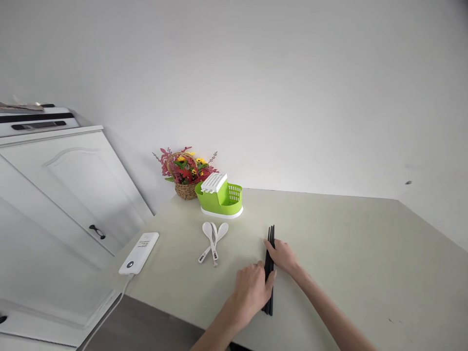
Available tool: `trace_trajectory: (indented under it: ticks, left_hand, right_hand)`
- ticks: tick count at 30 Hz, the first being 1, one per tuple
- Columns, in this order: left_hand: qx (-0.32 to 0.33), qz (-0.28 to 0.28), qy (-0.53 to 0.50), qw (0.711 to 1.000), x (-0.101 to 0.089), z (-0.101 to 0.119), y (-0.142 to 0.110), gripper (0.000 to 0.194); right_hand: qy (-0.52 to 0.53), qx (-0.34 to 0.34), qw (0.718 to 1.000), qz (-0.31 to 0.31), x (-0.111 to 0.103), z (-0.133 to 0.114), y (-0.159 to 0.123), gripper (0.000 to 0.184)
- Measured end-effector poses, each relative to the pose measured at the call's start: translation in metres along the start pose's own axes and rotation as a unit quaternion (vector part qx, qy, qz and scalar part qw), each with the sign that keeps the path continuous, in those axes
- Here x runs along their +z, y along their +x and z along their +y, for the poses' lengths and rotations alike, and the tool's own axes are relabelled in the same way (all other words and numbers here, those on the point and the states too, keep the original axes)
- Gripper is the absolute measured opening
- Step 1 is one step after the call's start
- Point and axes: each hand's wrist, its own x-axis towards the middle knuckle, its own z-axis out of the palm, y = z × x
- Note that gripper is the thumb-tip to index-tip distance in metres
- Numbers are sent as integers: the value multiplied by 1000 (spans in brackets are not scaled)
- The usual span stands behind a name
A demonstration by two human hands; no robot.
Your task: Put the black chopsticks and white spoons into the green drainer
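A bundle of black chopsticks (268,306) lies lengthwise on the pale table, pointing away from me. My left hand (252,285) is closed around the near half of the bundle, thumb on its right side. Farther up, my right hand (282,254) grips the same chopsticks from the right, with its thumb across toward their left side. White spoons (209,231) lie crossed in a small pile to the left of my hands. Behind the spoons stands a green and white utensil holder (215,202) with a slotted white top and a lattice-walled compartment.
A wicker basket (185,190) of red and yellow flowers stands behind the holder by the wall. At the table's left edge lies a white power bank (139,253) with a cable (109,312) hanging off. White cabinets (73,195) are on the left.
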Motion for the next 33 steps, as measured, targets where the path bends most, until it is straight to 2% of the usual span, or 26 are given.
trace_trajectory:
  ticks: [3, 8, 17, 25, 33]
  left_hand:
    - [-6, 13, 14, 1000, 6, 0, -1, 41]
    - [-18, 28, 5, 999, 18, 1, -3, 36]
    - [-33, 50, -23, 998, 30, -2, -6, 34]
    - [-7, 46, -26, 999, 34, -6, -7, 37]
    - [18, 48, -47, 998, 26, -13, -15, 33]
  right_hand:
    - [-42, 1, 999, -19, 0, -3, -3, 42]
    - [-101, 20, 995, -10, 0, -12, -13, 36]
    - [-165, 17, 986, 13, 5, -16, -22, 42]
    - [-182, 1, 983, 15, 2, -12, -26, 44]
    - [-130, -19, 991, 25, -4, 9, -32, 51]
